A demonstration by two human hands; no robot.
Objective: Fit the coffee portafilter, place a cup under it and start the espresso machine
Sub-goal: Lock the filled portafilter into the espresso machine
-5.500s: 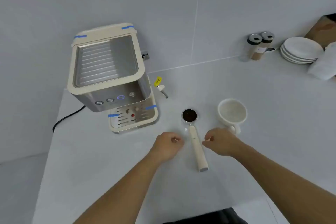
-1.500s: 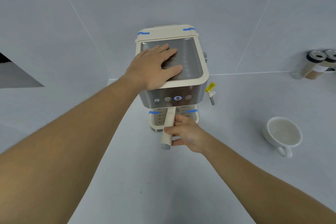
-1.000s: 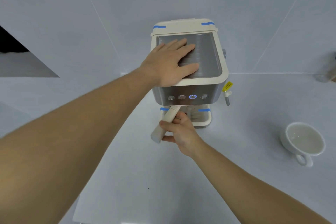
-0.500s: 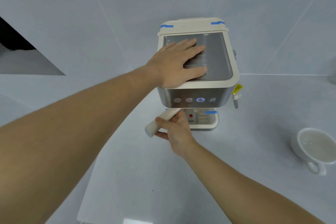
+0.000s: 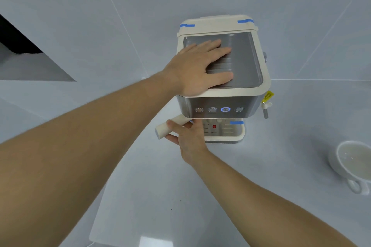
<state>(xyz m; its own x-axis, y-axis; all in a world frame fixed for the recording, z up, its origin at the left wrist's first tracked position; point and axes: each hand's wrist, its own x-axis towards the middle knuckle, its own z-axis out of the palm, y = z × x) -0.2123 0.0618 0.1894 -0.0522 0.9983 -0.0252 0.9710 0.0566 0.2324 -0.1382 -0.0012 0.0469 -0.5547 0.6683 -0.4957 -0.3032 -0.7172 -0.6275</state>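
Note:
The cream and steel espresso machine [image 5: 247, 94] stands at the back of the white counter, one of its front buttons [image 5: 225, 109] lit blue. My left hand [image 5: 198, 68] lies flat, fingers apart, on the machine's ribbed metal top. My right hand [image 5: 187, 133] grips the cream handle of the portafilter [image 5: 163, 128], which sticks out to the lower left from under the machine's front. The portafilter's basket is hidden beneath the machine. A white cup [image 5: 350, 161] sits on the counter at the far right, empty and apart from the machine.
A steam wand with a yellow tag [image 5: 266, 106] hangs at the machine's right side. The drip tray [image 5: 234, 136] with a red dot lies under the front. The grey tiled wall rises behind. The counter's front edge runs near the bottom left.
The portafilter handle has swung from pointing toward me to pointing lower left, my right hand moving with it. My left hand has stayed flat on the machine's top. The view has shifted left.

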